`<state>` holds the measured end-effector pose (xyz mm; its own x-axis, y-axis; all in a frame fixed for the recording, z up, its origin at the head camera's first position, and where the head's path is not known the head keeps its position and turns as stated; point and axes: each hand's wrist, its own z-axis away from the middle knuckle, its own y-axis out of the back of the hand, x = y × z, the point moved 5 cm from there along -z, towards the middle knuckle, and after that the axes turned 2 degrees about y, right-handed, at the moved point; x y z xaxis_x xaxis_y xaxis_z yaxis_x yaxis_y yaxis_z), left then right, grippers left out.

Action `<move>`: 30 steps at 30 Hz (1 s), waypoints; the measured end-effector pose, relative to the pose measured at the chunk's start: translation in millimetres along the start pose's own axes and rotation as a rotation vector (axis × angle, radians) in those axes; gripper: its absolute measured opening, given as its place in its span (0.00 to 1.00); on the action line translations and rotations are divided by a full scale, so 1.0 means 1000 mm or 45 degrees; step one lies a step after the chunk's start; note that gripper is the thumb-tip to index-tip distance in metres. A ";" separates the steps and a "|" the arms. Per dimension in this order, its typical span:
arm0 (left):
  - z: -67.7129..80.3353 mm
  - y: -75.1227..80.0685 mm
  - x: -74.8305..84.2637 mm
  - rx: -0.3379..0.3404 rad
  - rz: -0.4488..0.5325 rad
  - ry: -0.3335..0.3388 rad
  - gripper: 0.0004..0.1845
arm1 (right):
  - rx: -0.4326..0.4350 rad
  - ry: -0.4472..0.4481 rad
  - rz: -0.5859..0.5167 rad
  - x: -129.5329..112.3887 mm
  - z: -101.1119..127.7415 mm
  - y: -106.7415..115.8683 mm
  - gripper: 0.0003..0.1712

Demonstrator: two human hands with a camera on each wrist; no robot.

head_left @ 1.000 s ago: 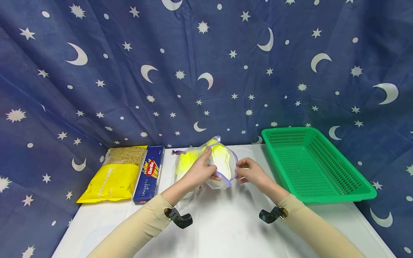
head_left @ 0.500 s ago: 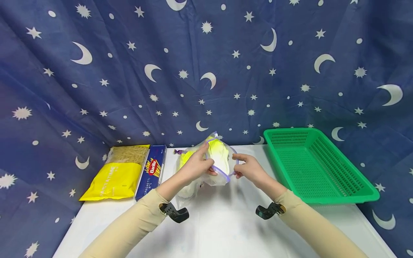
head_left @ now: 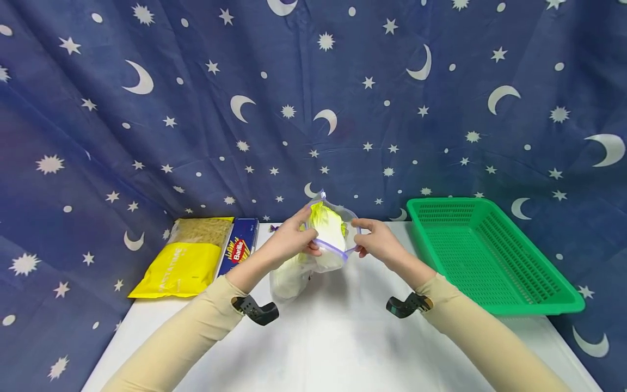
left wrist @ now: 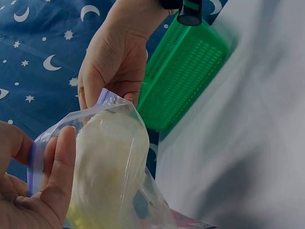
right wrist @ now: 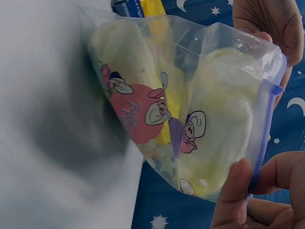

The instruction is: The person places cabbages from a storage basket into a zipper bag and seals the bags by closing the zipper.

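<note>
Between my hands is a clear zip bag (head_left: 332,265) with a purple zip edge and cartoon prints, its mouth spread apart. Two pale Chinese cabbages are inside: one (head_left: 327,228) shows yellow-green leaves at the mouth, the other (head_left: 289,280) lies lower left behind my left wrist. My left hand (head_left: 292,237) pinches the left side of the zip edge. On the opposite side, my right hand (head_left: 379,240) grips the edge between thumb and fingers. The right wrist view shows the bag's printed face (right wrist: 147,114) tilted above the white table.
A green plastic basket (head_left: 495,310) stands on the right of the white table (head_left: 343,343). At the left lie a yellow pasta bag (head_left: 183,267) and a blue spaghetti box (head_left: 240,245). A purple-wrapped piece (head_left: 274,228) shows behind my left hand. A blue curtain hangs behind.
Both hands have raised the bag and drawn its mouth wider. My right fingers have taken a fuller grip on the edge. The head view has shifted slightly left.
</note>
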<state>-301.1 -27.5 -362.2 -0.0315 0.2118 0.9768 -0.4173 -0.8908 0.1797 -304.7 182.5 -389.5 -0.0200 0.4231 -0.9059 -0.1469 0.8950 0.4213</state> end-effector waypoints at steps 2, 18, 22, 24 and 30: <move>0.000 0.002 0.001 0.006 0.015 0.014 0.42 | -0.007 0.006 -0.004 -0.003 -0.002 0.001 0.35; 0.002 0.011 0.014 0.041 0.070 0.051 0.43 | -0.098 -0.077 -0.137 -0.025 -0.010 0.001 0.40; 0.003 0.014 0.016 0.044 0.087 0.050 0.43 | -0.123 -0.071 -0.116 -0.032 -0.013 0.001 0.41; 0.003 0.016 0.017 0.049 0.102 0.045 0.43 | -0.131 -0.077 -0.093 -0.035 -0.013 0.000 0.41; 0.003 0.021 0.019 0.082 0.154 0.056 0.42 | -0.144 -0.144 -0.057 -0.045 -0.013 -0.002 0.44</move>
<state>-307.1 -43.1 -339.1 -0.1184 0.1178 0.9860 -0.3491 -0.9345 0.0698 -316.4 159.4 -349.9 0.0996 0.4020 -0.9102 -0.2558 0.8944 0.3670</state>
